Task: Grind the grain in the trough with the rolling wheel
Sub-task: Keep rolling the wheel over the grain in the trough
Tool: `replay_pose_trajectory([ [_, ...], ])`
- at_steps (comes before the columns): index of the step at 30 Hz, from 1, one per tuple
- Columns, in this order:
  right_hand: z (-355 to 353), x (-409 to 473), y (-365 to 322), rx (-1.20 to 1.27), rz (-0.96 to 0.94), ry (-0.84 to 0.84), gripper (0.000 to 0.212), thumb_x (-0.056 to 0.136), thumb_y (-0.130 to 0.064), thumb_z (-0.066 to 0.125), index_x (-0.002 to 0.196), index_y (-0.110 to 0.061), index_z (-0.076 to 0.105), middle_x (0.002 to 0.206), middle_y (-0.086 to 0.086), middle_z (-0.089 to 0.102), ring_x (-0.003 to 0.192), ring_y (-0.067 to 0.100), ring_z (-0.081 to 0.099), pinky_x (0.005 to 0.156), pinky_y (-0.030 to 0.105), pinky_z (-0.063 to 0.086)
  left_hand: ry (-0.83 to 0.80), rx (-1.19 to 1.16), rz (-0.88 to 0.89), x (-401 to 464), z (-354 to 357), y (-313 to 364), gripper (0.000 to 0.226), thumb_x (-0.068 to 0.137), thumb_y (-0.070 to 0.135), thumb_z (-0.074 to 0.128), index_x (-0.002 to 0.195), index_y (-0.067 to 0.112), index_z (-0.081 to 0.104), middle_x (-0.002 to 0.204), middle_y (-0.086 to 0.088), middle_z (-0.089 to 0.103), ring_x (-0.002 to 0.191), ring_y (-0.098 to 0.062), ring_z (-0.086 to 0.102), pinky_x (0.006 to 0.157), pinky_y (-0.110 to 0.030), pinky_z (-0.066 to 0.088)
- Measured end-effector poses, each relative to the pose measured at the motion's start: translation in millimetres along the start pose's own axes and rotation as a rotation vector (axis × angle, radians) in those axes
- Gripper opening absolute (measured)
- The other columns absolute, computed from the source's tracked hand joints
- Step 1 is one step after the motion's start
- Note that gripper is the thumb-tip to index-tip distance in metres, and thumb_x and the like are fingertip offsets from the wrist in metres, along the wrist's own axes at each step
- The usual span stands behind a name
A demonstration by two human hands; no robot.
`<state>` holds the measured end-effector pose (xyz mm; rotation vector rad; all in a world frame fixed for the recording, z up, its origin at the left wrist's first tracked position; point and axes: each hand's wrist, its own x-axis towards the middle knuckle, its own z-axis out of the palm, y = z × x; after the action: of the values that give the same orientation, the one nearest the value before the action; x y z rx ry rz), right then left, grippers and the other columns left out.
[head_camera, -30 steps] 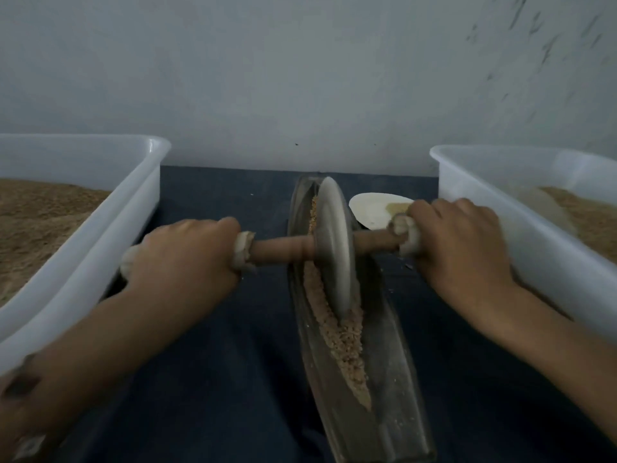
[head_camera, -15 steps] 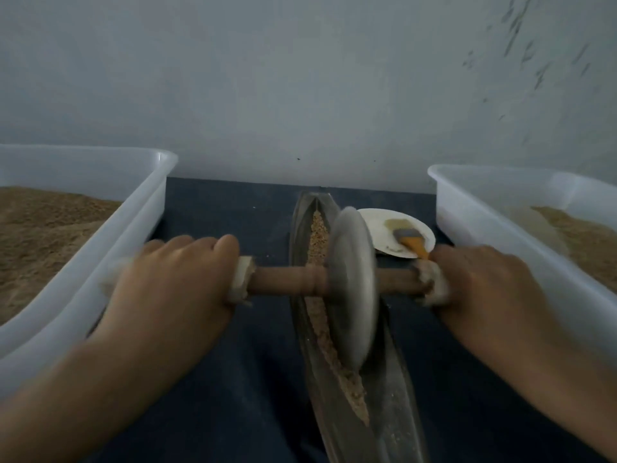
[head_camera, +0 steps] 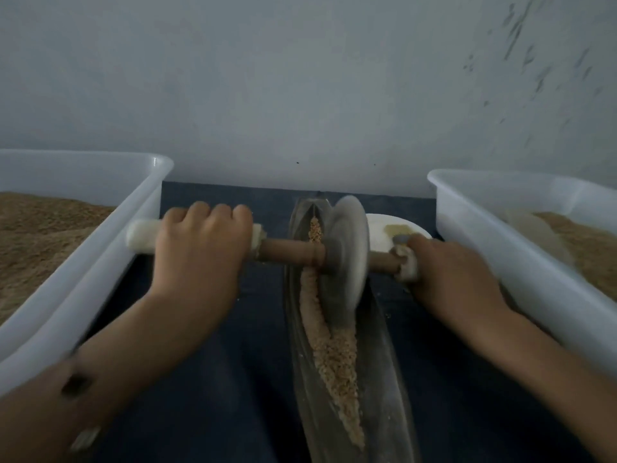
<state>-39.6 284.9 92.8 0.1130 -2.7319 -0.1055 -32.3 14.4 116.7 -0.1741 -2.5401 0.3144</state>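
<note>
Wooden axle (head_camera: pixel 287 252) is clenched by left hand (head_camera: pixel 200 248) and right hand (head_camera: pixel 447 265), probably keeping the wheel (head_camera: pixel 347 259) upright in the trough (head_camera: pixel 384 362) at centre frame, over the grain (head_camera: pixel 334 355).

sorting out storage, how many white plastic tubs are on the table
2. One tub stands at the left edge beside the left hand; the other tub stands at the right edge beside the right hand. Others may lie outside the view.

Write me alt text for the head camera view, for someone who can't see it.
Two hands, left hand and right hand, grip the axle of a rolling wheel standing in a narrow trough of crushed grain. White tubs of grain sit at left and right.
</note>
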Motion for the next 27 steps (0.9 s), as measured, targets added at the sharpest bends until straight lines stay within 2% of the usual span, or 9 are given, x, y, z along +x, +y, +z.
replay_pose_trajectory([
  [2, 9.2, 29.8, -3.3, -0.042, 0.057, -0.022, 0.022, 0.088, -0.019, 0.053, 0.108, -0.021, 0.044, 0.105, 0.004, 0.060, 0.096, 0.028, 0.055, 0.067, 0.033, 0.034, -0.034, 0.031, -0.066, 23.2, 8.7, 5.9, 0.024, 0.077, 0.009, 0.064, 0.095, 0.014, 0.048, 0.096, -0.006, 0.061, 0.092, -0.028, 0.055, 0.074, -0.035, 0.033],
  [5, 18.3, 49.1, -5.4, -0.080, 0.071, 0.055, 0.021, 0.088, -0.013, 0.053, 0.107, -0.016, 0.043, 0.106, 0.007, 0.059, 0.097, 0.028, 0.054, 0.068, 0.032, 0.028, -0.086, 0.045, -0.085, 44.8, 12.8, 4.3, 0.022, 0.082, 0.013, 0.062, 0.100, 0.014, 0.049, 0.102, -0.005, 0.062, 0.097, -0.026, 0.056, 0.079, -0.033, 0.036],
  [11, 7.3, 11.2, -1.9, -0.006, -0.066, 0.158, 0.018, 0.080, -0.017, 0.063, 0.095, -0.014, 0.054, 0.090, 0.007, 0.062, 0.083, 0.029, 0.055, 0.064, 0.032, 0.026, -0.064, 0.010, -0.010, 14.5, 8.3, -1.8, 0.030, 0.082, 0.026, 0.058, 0.081, 0.023, 0.028, 0.089, 0.006, 0.057, 0.088, -0.017, 0.055, 0.072, -0.029, 0.031],
  [16, -27.1, -44.2, 1.0, 0.035, -0.092, 0.122, 0.036, 0.047, -0.012, 0.081, 0.069, -0.019, 0.053, 0.058, -0.003, 0.051, 0.052, 0.019, 0.045, 0.045, 0.032, 0.038, -0.171, -0.102, 0.075, -35.1, -22.6, -8.7, 0.028, 0.083, 0.038, 0.048, 0.072, 0.031, 0.024, 0.072, 0.014, 0.040, 0.076, -0.006, 0.047, 0.071, -0.023, 0.034],
  [18, -36.3, -58.7, 1.1, 0.075, -0.135, 0.143, 0.047, 0.037, -0.012, 0.084, 0.062, -0.024, 0.046, 0.054, -0.008, 0.045, 0.048, 0.016, 0.043, 0.041, 0.035, 0.041, -0.215, -0.182, 0.107, -46.0, -32.7, -12.3, 0.032, 0.074, 0.040, 0.059, 0.071, 0.033, 0.027, 0.069, 0.012, 0.042, 0.070, -0.005, 0.049, 0.068, -0.025, 0.041],
  [20, -39.1, -63.8, 0.5, 0.082, -0.170, 0.133, 0.047, 0.034, -0.016, 0.085, 0.061, -0.025, 0.048, 0.053, -0.009, 0.044, 0.046, 0.015, 0.042, 0.040, 0.033, 0.040, -0.192, -0.293, 0.186, -50.1, -38.1, -15.3, 0.051, 0.045, 0.028, 0.078, 0.063, 0.031, 0.030, 0.053, 0.009, 0.040, 0.051, -0.013, 0.051, 0.049, -0.031, 0.043],
  [22, -36.3, -60.5, -3.1, 0.076, -0.167, 0.104, 0.045, 0.032, -0.015, 0.085, 0.059, -0.023, 0.049, 0.051, -0.009, 0.042, 0.044, 0.015, 0.040, 0.039, 0.025, 0.031, -0.100, -0.352, 0.232, -51.2, -39.9, -13.6, 0.056, 0.027, 0.015, 0.081, 0.058, 0.028, 0.036, 0.045, 0.008, 0.038, 0.037, -0.018, 0.044, 0.037, -0.029, 0.038],
  [25, -21.8, -42.3, -7.9, 0.057, -0.128, 0.120, 0.053, 0.038, -0.010, 0.083, 0.062, -0.024, 0.039, 0.050, -0.007, 0.037, 0.043, 0.016, 0.036, 0.044, 0.019, 0.015, -0.064, -0.284, 0.215, -39.6, -29.6, -4.0, 0.054, 0.039, 0.013, 0.082, 0.064, 0.024, 0.035, 0.053, 0.007, 0.046, 0.045, -0.019, 0.045, 0.048, -0.029, 0.033],
  [27, -7.3, -23.7, -7.9, 0.045, -0.108, 0.150, 0.039, 0.050, -0.011, 0.079, 0.067, -0.020, 0.045, 0.057, 0.000, 0.052, 0.048, 0.023, 0.044, 0.047, 0.025, 0.021, 0.003, -0.138, 0.158, -23.1, -12.4, 3.5, 0.048, 0.065, 0.025, 0.073, 0.077, 0.027, 0.027, 0.073, 0.010, 0.046, 0.066, -0.013, 0.043, 0.063, -0.030, 0.031],
])
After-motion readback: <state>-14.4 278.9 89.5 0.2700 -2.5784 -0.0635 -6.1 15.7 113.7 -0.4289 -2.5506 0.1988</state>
